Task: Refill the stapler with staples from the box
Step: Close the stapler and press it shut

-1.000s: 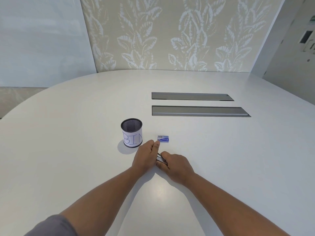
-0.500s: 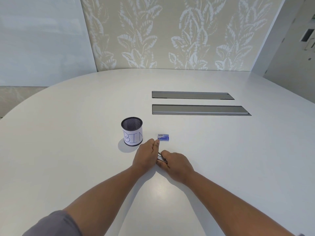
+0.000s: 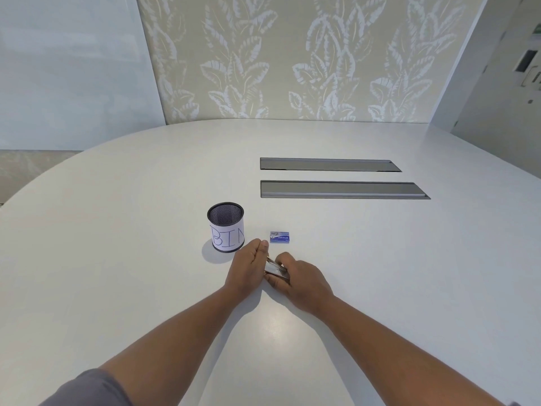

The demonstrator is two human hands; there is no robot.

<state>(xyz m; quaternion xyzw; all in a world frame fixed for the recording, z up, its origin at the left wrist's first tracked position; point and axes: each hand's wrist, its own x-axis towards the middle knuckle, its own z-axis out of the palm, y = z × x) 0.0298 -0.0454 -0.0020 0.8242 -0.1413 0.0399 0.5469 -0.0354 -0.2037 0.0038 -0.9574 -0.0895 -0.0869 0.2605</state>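
Note:
A small silver stapler (image 3: 275, 268) lies low on the white table (image 3: 380, 273), mostly hidden between my two hands. My right hand (image 3: 298, 281) wraps around its near end. My left hand (image 3: 248, 266) presses against its left side with fingers stretched forward along it. A little blue staple box (image 3: 279, 237) lies closed on the table just beyond my left fingertips, not touched by either hand.
A black mesh cup (image 3: 226, 231) with a white paper label reading "BIN" stands left of the box, close to my left hand. Two long grey cable hatches (image 3: 342, 189) are set into the table farther back. A leaf-patterned wall lies behind the table.
My hands have barely shifted. The metal of the stapler shows a little more between them than a second ago. The box and the cup have not moved.

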